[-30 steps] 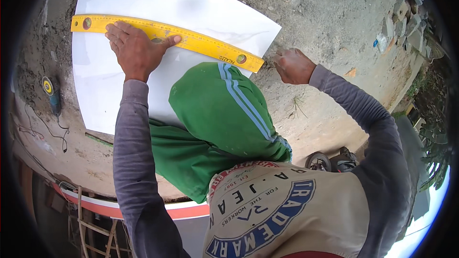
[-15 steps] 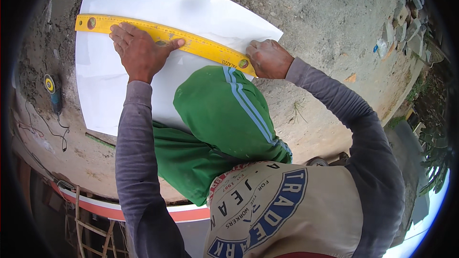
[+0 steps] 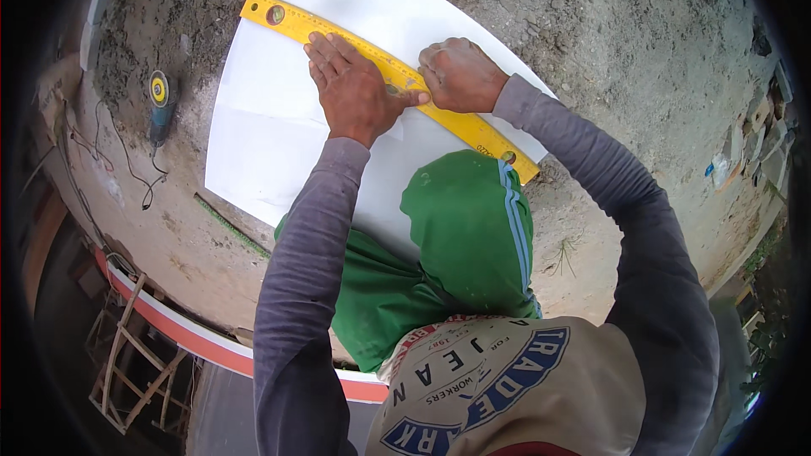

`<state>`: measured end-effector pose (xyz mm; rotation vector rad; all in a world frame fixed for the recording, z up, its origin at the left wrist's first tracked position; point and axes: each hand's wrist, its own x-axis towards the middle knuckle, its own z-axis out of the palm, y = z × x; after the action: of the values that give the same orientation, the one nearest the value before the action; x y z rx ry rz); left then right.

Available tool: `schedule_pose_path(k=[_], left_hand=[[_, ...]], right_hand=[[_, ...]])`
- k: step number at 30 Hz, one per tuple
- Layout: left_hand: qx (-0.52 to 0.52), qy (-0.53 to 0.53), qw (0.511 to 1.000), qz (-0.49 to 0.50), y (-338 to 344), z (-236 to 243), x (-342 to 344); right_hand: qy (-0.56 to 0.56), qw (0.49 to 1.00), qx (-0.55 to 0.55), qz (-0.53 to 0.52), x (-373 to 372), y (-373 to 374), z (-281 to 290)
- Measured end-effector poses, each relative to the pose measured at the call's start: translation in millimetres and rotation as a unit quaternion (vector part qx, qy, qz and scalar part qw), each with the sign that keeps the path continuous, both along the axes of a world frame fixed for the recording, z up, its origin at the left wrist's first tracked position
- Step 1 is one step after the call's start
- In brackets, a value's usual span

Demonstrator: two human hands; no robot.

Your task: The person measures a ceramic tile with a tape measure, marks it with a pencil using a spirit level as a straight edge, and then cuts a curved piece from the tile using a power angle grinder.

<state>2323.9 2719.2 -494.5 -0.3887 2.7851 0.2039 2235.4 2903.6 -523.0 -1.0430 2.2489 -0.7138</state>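
A white tile (image 3: 253, 118) with faint veining lies on the ground, crossed by a yellow spirit level (image 3: 469, 128). My left hand (image 3: 355, 93) presses on the level with fingers stretched out and thumb reaching right along it. Just right of that thumb, my right hand (image 3: 460, 76) is closed at the level's far edge; whatever its fingers hold is hidden. My knee in green trousers (image 3: 465, 219) rests at the tile's near edge.
An angle grinder (image 3: 160, 105) with its cord lies left of the tile, near a thin green strip (image 3: 232, 228). A wooden ladder (image 3: 127, 355) stands below a red and white edge (image 3: 203, 338) at lower left. Broken pieces (image 3: 764, 127) lie at far right.
The view has turned, shifting the scene in the frame. My right hand has moved from beyond the level's right end to its middle, beside my left hand, which stays on the level.
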Motion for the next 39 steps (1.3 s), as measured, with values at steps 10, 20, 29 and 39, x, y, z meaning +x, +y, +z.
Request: schedule_pose_path(k=[10, 20, 29, 39], left_hand=[[0.031, -0.025, 0.999, 0.026, -1, 10, -2], [0.048, -0.008, 0.999, 0.024, 8, 6, -6], [0.004, 0.012, 1.0, -0.022, -3, -9, 1], [-0.004, 0.022, 1.0, -0.013, -4, -7, 4]], right_hand=[[0.061, 0.992, -0.1, -0.038, -109, -244, -9], [0.046, 0.992, -0.09, -0.071, -125, -261, -13], [-0.008, 1.0, -0.013, 0.014, 17, 37, -6], [-0.043, 0.991, 0.125, 0.012, 99, 196, 26]])
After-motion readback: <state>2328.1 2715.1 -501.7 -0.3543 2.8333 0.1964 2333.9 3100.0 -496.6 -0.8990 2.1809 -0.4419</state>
